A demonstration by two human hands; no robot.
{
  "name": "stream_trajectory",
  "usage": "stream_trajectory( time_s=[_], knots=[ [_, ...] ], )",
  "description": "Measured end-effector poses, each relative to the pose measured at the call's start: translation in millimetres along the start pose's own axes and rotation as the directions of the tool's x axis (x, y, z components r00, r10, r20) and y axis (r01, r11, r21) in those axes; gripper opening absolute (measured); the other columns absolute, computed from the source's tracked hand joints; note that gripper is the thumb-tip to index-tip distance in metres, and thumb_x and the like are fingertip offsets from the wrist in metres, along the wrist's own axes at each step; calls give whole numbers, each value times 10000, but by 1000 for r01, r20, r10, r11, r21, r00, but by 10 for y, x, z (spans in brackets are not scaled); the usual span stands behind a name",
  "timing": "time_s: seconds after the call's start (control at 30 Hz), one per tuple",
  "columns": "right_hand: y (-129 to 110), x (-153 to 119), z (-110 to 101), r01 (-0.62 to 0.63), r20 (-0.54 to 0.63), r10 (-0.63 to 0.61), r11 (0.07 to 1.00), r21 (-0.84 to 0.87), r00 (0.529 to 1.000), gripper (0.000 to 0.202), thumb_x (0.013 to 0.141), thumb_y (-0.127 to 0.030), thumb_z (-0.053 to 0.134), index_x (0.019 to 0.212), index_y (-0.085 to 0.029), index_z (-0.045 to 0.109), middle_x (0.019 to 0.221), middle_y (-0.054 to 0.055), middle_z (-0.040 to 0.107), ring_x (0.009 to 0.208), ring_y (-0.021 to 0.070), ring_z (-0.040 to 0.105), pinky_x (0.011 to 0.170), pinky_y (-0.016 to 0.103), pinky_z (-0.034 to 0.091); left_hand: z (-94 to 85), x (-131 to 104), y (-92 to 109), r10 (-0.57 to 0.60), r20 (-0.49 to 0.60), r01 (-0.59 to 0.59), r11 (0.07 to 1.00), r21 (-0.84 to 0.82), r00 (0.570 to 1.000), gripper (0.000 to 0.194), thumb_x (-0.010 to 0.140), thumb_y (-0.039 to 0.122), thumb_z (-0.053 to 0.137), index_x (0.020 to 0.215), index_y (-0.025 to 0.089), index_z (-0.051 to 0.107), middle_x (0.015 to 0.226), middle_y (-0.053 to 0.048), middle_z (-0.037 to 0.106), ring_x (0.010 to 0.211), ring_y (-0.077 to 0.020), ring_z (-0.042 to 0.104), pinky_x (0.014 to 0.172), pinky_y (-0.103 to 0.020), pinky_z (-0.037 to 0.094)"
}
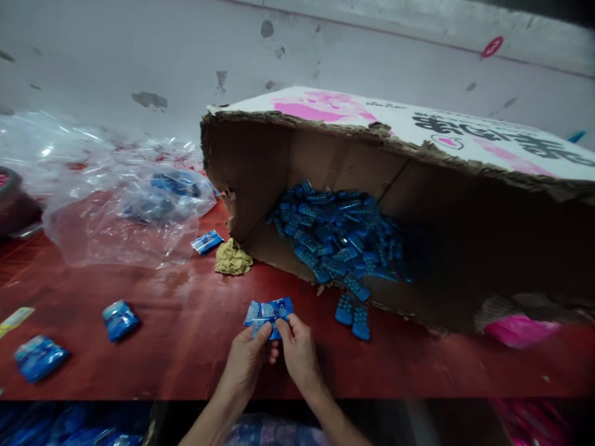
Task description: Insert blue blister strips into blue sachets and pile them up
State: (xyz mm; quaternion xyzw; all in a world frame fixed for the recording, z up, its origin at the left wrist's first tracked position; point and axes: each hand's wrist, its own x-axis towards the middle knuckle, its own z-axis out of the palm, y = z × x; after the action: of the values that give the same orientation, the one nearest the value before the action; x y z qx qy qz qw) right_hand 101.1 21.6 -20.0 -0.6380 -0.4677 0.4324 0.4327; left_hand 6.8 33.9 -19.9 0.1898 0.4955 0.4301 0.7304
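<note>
A blue printed packet (268, 311) is pinched between both hands over the front part of the red table. My left hand (248, 356) grips its left side with the thumb on top, and my right hand (297, 348) grips its right side the same way; the other fingers are mostly hidden underneath. To the right of the hands, a pair of small blue dotted socks (353, 317) lies just outside a torn cardboard box (260, 161). Inside that box is a heap of similar blue dotted socks (334, 229).
Loose blue packets (121, 320) lie on the red table (171, 347) at the left. Behind them sits a clear plastic bag (116, 235) holding blue items. Crumpled yellow paper (233, 257) rests by the box corner. A pink item (520, 331) lies at the right.
</note>
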Motion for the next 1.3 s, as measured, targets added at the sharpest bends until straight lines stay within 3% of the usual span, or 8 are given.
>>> stream_trajectory(
  time_s=[0.17,0.3,0.43,0.63,0.87,1.1,1.17,1.3],
  knots=[
    [19,73,-429,224,-37,-278,841,-492,960,278,866,-284,427,627,-202,541,648,6,571,624,142,524,583,240,365,-31,-39,29,-99,15,99,995,1,995,305,526,343,751,625,136,551,459,12,583,352,-82,487,349,-182,336],
    [156,223,-926,-78,-286,-336,518,-852,897,209,813,-302,525,948,-158,594,894,146,608,823,273,533,643,338,372,-53,-43,13,-175,-9,175,984,-34,985,323,556,375,732,600,156,498,402,25,541,343,-85,486,343,-173,349],
    [290,211,-951,-87,-211,-341,344,-935,916,248,787,-233,550,1029,-185,582,926,156,604,839,298,521,633,368,380,-70,-63,27,-209,-13,206,974,-99,978,256,659,333,670,623,161,484,413,20,547,341,-86,487,331,-166,364],
    [333,86,-643,178,-29,-332,576,-798,943,362,776,-101,489,1105,-242,540,1110,81,558,962,252,509,792,383,411,-74,-115,75,-326,-67,311,934,-175,943,241,812,292,489,618,149,480,392,7,526,325,-86,488,333,-169,399],
    [320,196,-625,142,-63,-159,965,-221,985,246,720,-154,535,962,-187,567,882,37,631,785,188,598,732,317,469,-81,-113,84,-378,-37,364,909,-201,925,237,818,271,481,638,121,515,441,-16,560,370,-97,540,373,-182,447],
    [192,57,-603,189,-142,-290,854,-484,947,293,762,-207,535,1052,-228,575,1074,100,581,1002,273,487,859,463,358,-119,-84,20,-269,7,268,957,-113,963,223,733,325,596,639,130,540,471,-6,577,388,-94,531,372,-176,410],
    [81,16,-567,163,-110,-215,920,-356,970,322,779,-257,530,1100,-229,542,1032,83,592,951,242,511,832,413,387,-136,-69,-25,-147,31,147,989,-3,989,260,662,372,656,642,132,557,489,-8,595,391,-96,527,369,-179,392],
    [-56,16,-407,-3,189,-19,993,119,982,279,755,-242,531,1032,-202,535,736,-15,580,634,120,535,596,235,431,-152,-45,-74,27,60,-37,984,177,998,301,579,393,712,646,123,598,465,5,586,387,-89,514,396,-185,395]
  ],
)
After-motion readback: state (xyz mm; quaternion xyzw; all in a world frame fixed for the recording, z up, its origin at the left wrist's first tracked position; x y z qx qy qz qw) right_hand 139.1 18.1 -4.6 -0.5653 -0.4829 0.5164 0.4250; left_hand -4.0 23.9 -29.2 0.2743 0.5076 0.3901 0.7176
